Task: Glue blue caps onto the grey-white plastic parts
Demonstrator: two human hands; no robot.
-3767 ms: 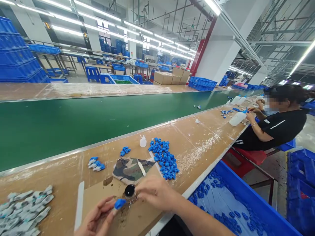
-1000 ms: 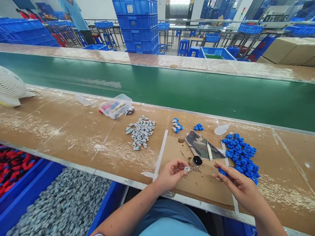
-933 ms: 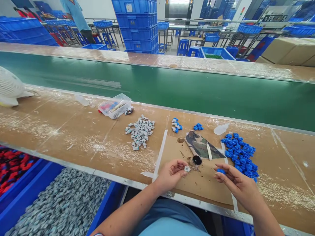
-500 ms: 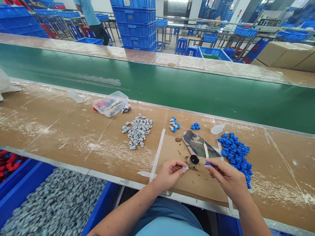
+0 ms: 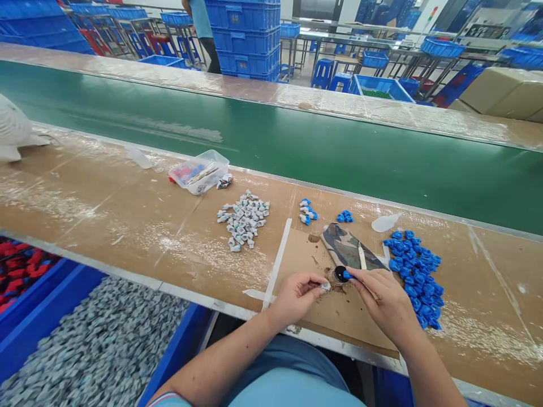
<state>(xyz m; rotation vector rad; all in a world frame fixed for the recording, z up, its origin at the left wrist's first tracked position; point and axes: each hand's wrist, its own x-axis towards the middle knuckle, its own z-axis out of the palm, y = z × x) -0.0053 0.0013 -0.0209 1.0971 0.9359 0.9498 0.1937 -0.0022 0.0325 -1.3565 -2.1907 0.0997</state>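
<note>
Pinching a small grey part [image 5: 324,286] between thumb and fingertips, the left hand [image 5: 297,294] rests just left of the black pot [image 5: 339,275], which stands on a cardboard sheet [image 5: 339,316] on the bench [image 5: 106,215]. The right hand [image 5: 384,302] is closed on a blue cap [image 5: 347,275], holding it at the pot's right rim; whether cap and pot touch cannot be told, nor what the pot holds. Left of the pot and further off, a clear tub [image 5: 199,171] holds red and blue bits and some thin sticks, too small to make out. Below the bench, left of the pot, one blue bin [image 5: 178,350] is full of grey parts and another, cut off at the frame's edge, holds red ones [image 5: 21,271]. Right of the pot lies a heap of blue caps [image 5: 413,268]; behind it, a camouflage cloth [image 5: 345,249] with a white stick [image 5: 362,257] on it. Left of the cloth lies a pile of grey parts [image 5: 244,219], and behind it two small blue clusters [image 5: 307,210]. Beyond runs a green belt [image 5: 297,147]. A white fan [image 5: 12,130] is cut off far left.
</note>
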